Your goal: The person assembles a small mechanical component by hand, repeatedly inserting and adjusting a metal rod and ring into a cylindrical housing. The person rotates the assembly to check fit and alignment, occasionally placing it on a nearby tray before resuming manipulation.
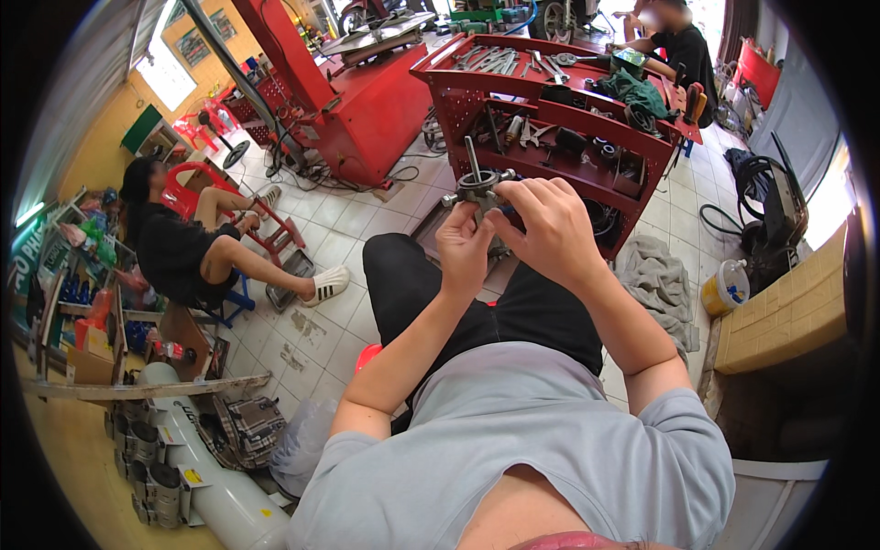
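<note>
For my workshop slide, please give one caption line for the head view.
Seated person's left hand and right hand hold a small metal part before a red tool cart.

Red tool cart (513, 92) ahead, wrenches on top tray, green rag (637, 92) at its right end. Red machine (367, 110) left of it. Grey cloth (655, 280) on tiled floor beside cart, yellow-white jug (729, 286) near it. Person in black (183, 252) seated left by red chair (188, 179). Another person (678, 46) behind cart.
</note>
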Tool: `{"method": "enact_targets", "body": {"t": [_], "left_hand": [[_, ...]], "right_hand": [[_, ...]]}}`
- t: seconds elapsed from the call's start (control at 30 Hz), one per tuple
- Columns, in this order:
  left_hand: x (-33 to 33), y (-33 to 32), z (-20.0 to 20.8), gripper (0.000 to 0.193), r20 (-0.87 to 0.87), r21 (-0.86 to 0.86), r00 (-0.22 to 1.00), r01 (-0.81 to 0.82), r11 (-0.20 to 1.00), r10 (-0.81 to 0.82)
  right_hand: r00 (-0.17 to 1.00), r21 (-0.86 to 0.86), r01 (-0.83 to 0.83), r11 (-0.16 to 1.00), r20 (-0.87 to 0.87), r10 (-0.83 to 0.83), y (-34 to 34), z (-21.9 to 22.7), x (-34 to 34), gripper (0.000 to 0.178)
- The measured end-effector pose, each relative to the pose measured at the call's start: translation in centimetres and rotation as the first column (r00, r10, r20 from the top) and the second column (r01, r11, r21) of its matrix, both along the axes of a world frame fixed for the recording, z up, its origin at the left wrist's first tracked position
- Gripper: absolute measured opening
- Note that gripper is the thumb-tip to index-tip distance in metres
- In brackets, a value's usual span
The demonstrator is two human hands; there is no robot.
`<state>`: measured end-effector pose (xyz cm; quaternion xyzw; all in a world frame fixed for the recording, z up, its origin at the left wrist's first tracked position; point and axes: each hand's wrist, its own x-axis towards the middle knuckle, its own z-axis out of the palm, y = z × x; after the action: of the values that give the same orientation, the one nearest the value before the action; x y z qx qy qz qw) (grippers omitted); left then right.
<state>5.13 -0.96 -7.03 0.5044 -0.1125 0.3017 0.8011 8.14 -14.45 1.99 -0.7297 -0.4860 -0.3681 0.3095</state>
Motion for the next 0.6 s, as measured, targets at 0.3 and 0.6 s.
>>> {"method": "enact_targets", "body": {"t": [0.3,0.6], "left_hand": [[-0.9,0.4,2.0,0.017,0.014,0.295,0.968,-0.244,0.924,0.251],[-1.6,0.3,3.0,0.015,0.020,0.392,0.945,-0.308,0.867,0.326]], "right_hand": [[0.986,-0.076,0.168,0.983,0.027,-0.166,-1.1,0.5,-0.1,0.020],[0.992,0.014,0.110,0.994,0.065,-0.110,-1.0,0.8,-0.4,0.025]]}}
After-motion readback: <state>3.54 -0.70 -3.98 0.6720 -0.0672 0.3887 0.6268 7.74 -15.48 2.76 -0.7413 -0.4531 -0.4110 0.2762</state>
